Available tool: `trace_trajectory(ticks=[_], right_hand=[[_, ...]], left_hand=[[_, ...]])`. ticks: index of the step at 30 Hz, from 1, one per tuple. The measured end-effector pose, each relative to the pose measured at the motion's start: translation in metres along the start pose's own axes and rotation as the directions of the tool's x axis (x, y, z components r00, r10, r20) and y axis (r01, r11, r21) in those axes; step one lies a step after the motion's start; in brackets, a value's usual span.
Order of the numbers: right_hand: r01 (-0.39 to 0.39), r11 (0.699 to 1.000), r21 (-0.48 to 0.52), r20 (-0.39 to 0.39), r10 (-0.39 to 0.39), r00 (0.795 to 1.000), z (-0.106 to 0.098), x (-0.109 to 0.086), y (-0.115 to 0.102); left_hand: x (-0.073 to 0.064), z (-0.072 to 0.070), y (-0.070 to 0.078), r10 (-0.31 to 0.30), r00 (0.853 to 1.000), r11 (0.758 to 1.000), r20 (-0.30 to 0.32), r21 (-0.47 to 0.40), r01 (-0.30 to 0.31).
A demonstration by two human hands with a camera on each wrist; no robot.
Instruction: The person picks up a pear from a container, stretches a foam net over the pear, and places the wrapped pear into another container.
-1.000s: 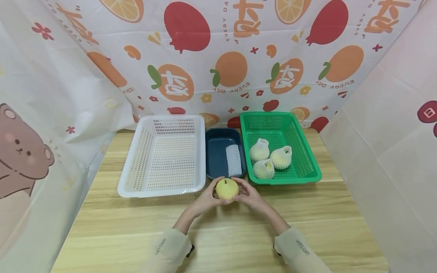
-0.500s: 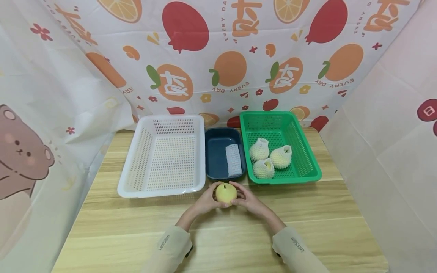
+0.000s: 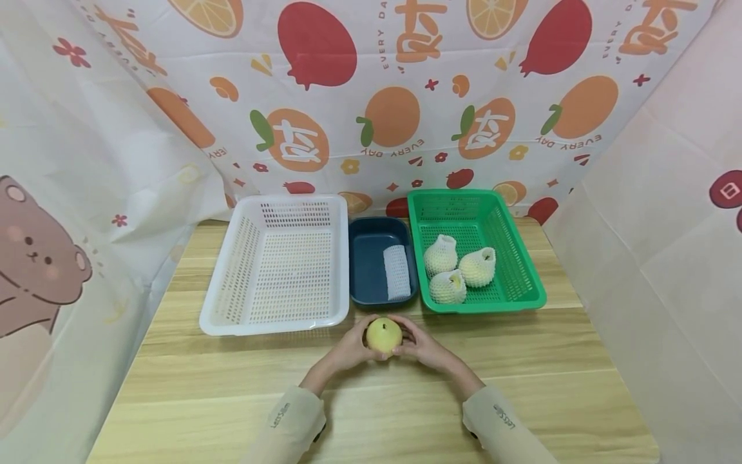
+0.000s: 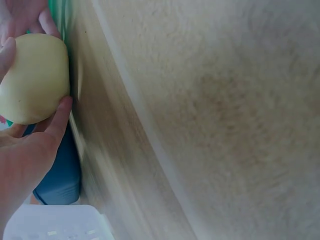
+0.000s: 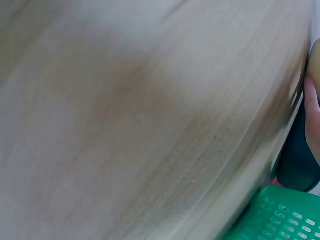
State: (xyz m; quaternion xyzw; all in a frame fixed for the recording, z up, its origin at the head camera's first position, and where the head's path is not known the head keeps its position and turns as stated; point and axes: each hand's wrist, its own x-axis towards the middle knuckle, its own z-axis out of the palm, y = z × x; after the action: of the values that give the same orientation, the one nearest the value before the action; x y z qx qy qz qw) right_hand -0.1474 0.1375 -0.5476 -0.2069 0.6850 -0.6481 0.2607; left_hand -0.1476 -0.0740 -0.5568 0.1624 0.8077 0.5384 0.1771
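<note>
Both hands hold a round yellow pear (image 3: 384,336), stem up, at the front of the blue tray. My left hand (image 3: 351,347) curls round its left side and my right hand (image 3: 423,347) round its right. In the left wrist view the pear (image 4: 36,80) sits between thumb and fingers, with part of the other hand behind it. Only a sliver of the pear (image 5: 315,65) shows in the right wrist view, beside part of the right hand (image 5: 313,120). A white foam net sleeve (image 3: 397,272) lies in the dark blue tray (image 3: 366,258).
A white plastic basket (image 3: 336,258) stands left of the tray. On the right, a green basket (image 3: 524,270) holds a few net-wrapped pears (image 3: 477,267). All stand on a wooden table (image 3: 232,399), with a printed cloth (image 3: 348,116) behind.
Both hands and the pear have moved a little toward the person, away from the front edge of the blue tray. The baskets, tray and foam sleeve have stayed in place.
</note>
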Motion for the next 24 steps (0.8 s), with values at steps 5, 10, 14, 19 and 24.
trace_trajectory(ticks=[5, 10, 14, 19, 24], right_hand=[[0.009, 1.0, 0.006, 0.01, -0.009, 1.0, -0.003, 0.001, 0.008], [0.021, 0.999, 0.026, 0.008, -0.021, 1.0, -0.007, 0.004, 0.024], [0.026, 0.999, 0.039, 0.02, -0.027, 0.999, -0.009, 0.003, 0.027], [0.009, 0.999, 0.047, 0.036, -0.011, 0.999, -0.011, 0.002, 0.028], [-0.019, 0.998, 0.064, 0.055, 0.016, 0.998, -0.013, 0.001, 0.027]], left_hand=[[0.0, 0.003, 0.0, 0.022, 1.0, 1.0, -0.011, 0.003, -0.022], [-0.002, 0.006, 0.0, 0.03, 0.999, 0.999, -0.016, -0.014, -0.03], [-0.003, 0.008, -0.001, 0.026, 0.999, 1.0, -0.022, 0.0, -0.026], [-0.003, 0.011, -0.002, 0.02, 1.0, 1.0, -0.022, 0.019, -0.02], [-0.004, 0.012, -0.001, 0.019, 1.0, 1.0, -0.014, 0.02, -0.019]])
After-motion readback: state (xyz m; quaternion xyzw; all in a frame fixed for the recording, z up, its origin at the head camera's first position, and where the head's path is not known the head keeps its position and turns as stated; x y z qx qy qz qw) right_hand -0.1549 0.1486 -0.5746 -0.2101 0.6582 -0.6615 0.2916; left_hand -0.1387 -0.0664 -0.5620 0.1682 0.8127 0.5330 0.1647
